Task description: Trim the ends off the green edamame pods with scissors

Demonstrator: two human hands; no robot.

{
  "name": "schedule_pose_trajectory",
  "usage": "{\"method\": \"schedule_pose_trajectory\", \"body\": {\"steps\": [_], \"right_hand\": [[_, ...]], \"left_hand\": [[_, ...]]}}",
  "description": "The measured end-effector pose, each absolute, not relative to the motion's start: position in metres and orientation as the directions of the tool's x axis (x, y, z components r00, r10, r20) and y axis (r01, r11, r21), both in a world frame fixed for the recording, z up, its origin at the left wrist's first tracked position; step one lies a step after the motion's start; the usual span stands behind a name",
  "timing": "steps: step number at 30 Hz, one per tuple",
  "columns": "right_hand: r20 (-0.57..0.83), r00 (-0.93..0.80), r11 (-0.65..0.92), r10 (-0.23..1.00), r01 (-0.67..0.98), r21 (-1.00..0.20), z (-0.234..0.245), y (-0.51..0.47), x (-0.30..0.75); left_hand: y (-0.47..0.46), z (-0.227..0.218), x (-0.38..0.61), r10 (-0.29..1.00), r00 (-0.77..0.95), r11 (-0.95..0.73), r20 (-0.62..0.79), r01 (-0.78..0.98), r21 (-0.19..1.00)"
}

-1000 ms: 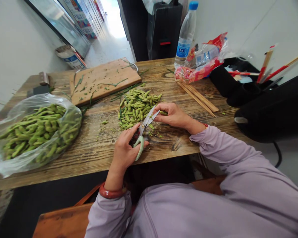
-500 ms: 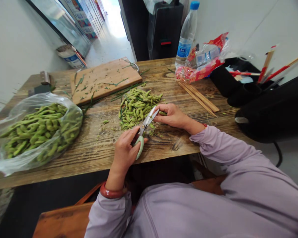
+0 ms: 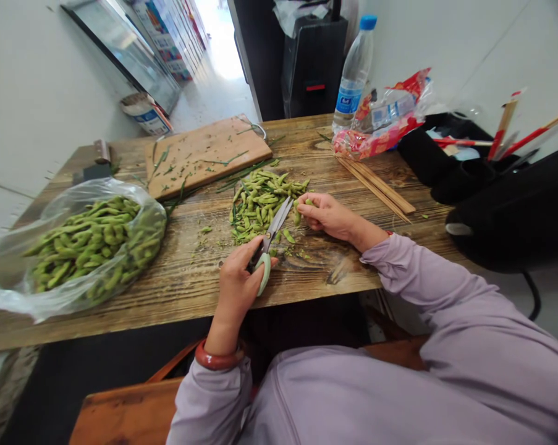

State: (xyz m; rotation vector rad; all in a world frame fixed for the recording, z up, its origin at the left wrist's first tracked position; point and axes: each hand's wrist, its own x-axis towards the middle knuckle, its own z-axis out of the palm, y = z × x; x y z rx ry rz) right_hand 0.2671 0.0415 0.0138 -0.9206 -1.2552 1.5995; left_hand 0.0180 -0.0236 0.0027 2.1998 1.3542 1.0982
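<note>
My left hand (image 3: 238, 282) grips the pale green handles of a pair of scissors (image 3: 270, 240), blades shut and pointing up toward a heap of cut green bean pods (image 3: 260, 201) on the wooden table (image 3: 181, 278). My right hand (image 3: 327, 214) pinches a single green pod (image 3: 301, 204) at the heap's right edge, just right of the scissor tips. Small green trimmings lie scattered around the scissors.
A clear plastic bag full of bean pods (image 3: 91, 244) lies at the left. A wooden cutting board (image 3: 207, 154) sits behind the heap. A water bottle (image 3: 354, 77), a red snack wrapper (image 3: 383, 120), chopsticks (image 3: 376, 184) and black containers (image 3: 464, 164) stand at the back right.
The scissor blades, open around the pod before, have shut. My right hand has shifted the pod slightly toward the heap. The view has moved a little to the left.
</note>
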Motion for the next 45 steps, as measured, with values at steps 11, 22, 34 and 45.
{"method": "schedule_pose_trajectory", "body": {"steps": [11, 22, 34, 45], "right_hand": [[-0.053, -0.339, -0.158, 0.939, -0.289, -0.944, 0.014, 0.044, 0.272], [0.025, -0.233, -0.06, 0.972, -0.351, -0.935, 0.018, 0.042, 0.269], [0.061, -0.189, -0.002, 0.98, -0.319, -0.948, 0.019, 0.04, 0.266], [0.135, -0.197, 0.133, 0.971, -0.024, -0.991, 0.024, 0.035, 0.266]], "left_hand": [[-0.024, 0.003, 0.018, 0.881, 0.233, -0.462, 0.413, 0.613, 0.641], [-0.023, 0.008, 0.02, 0.908, 0.207, -0.41, 0.364, 0.617, 0.672], [-0.024, 0.006, 0.02, 0.909, 0.257, -0.416, 0.329, 0.616, 0.668], [-0.025, 0.009, 0.021, 0.894, 0.276, -0.446, 0.352, 0.621, 0.644]]}}
